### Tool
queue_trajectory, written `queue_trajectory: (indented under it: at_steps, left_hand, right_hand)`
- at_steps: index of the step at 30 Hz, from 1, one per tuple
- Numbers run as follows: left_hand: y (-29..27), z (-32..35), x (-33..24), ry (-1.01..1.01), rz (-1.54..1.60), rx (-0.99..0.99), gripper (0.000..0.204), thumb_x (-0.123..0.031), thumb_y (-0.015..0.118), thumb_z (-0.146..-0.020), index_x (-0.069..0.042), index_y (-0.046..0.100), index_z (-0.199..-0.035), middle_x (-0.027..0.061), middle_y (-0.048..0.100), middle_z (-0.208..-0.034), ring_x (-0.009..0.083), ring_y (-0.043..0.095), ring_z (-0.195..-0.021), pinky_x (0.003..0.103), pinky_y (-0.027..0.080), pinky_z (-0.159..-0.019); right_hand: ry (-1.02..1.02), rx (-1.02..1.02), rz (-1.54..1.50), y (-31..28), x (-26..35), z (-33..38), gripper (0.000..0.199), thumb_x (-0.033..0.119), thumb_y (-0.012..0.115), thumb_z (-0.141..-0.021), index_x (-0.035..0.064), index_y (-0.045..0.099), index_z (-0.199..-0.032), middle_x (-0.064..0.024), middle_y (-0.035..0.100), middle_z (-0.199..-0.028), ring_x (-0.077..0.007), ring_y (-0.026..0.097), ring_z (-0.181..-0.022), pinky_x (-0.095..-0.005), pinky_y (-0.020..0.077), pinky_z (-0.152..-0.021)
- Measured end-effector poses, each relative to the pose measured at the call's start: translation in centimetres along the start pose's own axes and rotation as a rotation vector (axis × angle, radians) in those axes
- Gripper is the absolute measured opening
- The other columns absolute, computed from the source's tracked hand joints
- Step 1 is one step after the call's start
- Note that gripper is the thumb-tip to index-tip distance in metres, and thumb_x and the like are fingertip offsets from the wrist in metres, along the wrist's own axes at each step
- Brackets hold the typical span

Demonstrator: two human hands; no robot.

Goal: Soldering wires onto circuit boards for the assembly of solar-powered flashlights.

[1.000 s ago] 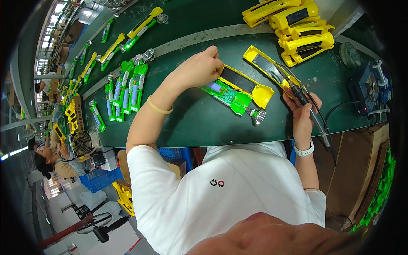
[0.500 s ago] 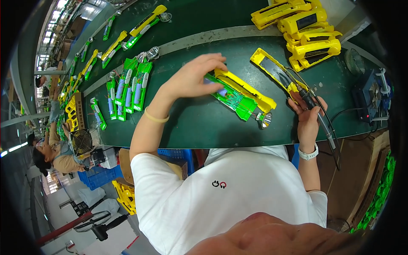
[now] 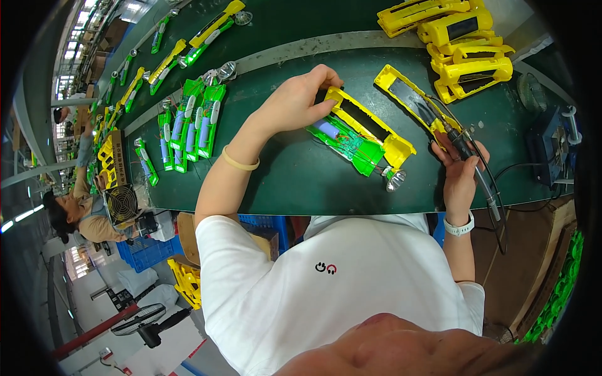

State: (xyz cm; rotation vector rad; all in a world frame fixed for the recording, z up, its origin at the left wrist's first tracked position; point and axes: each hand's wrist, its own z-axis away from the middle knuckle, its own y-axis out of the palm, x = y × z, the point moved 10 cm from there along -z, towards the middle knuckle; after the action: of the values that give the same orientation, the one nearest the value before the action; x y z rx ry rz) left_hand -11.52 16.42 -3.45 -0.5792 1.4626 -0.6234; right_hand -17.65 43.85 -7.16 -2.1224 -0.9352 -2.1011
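Note:
My left hand [image 3: 301,103] grips the far end of a yellow casing half [image 3: 367,125] between thumb and fingers. Its hollow inner side shows. Along its near edge lies a green casing half [image 3: 351,149] with a circuit board, a purple battery cell [image 3: 326,128] and thin wires. A round silver lamp head [image 3: 396,180] sits at the near right end of this pair. In my right hand [image 3: 461,175], fingers closed, is a soldering iron [image 3: 463,149] with a dark handle and a cable. Beneath its tip lies another yellow casing half [image 3: 401,94] with a dark panel.
Several yellow casings [image 3: 470,78] are piled at the far right, beside a blue soldering station [image 3: 545,144]. Green halves with battery cells [image 3: 204,128] lie at the left. More yellow and green parts line the bench behind a grey strip [image 3: 301,51]. A co-worker [image 3: 81,216] sits far left.
The yellow casing half has tilted away from the green half, baring more of its hollow inside. My left hand has shifted with its far end. My right hand keeps the soldering iron.

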Motion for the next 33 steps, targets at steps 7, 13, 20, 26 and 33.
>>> queue_trajectory:
  at_steps: [7, 13, 20, 26, 33]
  left_hand:
    - [1.0, -0.1, -1.7, 0.097, -0.255, 0.101, 0.005, -0.009, 0.06, -0.076, -0.005, 0.062, -0.078, 0.0143, 0.058, -0.113, 0.0281, 0.06, -0.09, 0.033, 0.049, -0.078]
    - [1.5, -0.5, -3.0, 0.187, -0.432, 0.062, 0.01, -0.007, 0.056, -0.077, 0.0, 0.062, -0.074, 0.0159, 0.057, -0.112, 0.0285, 0.059, -0.09, 0.034, 0.049, -0.078]
    - [2.3, -1.2, -2.9, 0.173, -0.44, 0.139, 0.017, -0.009, 0.051, -0.08, 0.005, 0.059, -0.075, 0.016, 0.057, -0.105, 0.0298, 0.058, -0.088, 0.036, 0.048, -0.078]
    - [2.2, -0.9, -2.8, 0.227, -0.433, 0.129, 0.015, -0.009, 0.051, -0.08, 0.004, 0.059, -0.077, 0.0152, 0.057, -0.102, 0.0297, 0.057, -0.088, 0.036, 0.048, -0.077]
    - [2.4, -1.1, -2.7, 0.226, -0.43, 0.144, 0.014, -0.009, 0.052, -0.08, 0.003, 0.059, -0.077, 0.0147, 0.057, -0.101, 0.0297, 0.057, -0.088, 0.036, 0.048, -0.077]
  right_hand:
    - [-0.005, 0.01, 0.005, 0.2, 0.1, 0.1, 0.036, 0.033, 0.039, -0.095, 0.0088, 0.03, -0.121, -0.0205, 0.047, -0.119, -0.0376, 0.053, -0.109, -0.0448, 0.0473, -0.088]
    - [-0.004, -0.003, 0.058, -0.1, 0.1, 0.1, 0.035, 0.032, 0.039, -0.096, 0.0083, 0.03, -0.12, -0.021, 0.048, -0.119, -0.0365, 0.053, -0.109, -0.0435, 0.0481, -0.087]
    - [-0.017, -0.001, 0.065, -0.3, 0.2, 0.2, 0.034, 0.031, 0.038, -0.096, 0.0077, 0.03, -0.119, -0.0211, 0.048, -0.118, -0.036, 0.054, -0.108, -0.043, 0.0486, -0.087]
    - [-0.048, -0.073, 0.186, -1.3, 0.4, 0.5, 0.034, 0.031, 0.041, -0.096, 0.0058, 0.035, -0.118, -0.0155, 0.051, -0.112, -0.0241, 0.057, -0.095, -0.0323, 0.0471, -0.081]
    - [-0.2, -0.027, 0.49, 3.0, 3.3, 0.9, 0.024, 0.01, 0.061, -0.084, 0.0005, 0.048, -0.102, -0.0055, 0.051, -0.098, -0.0101, 0.049, -0.083, -0.0232, 0.0404, -0.075]
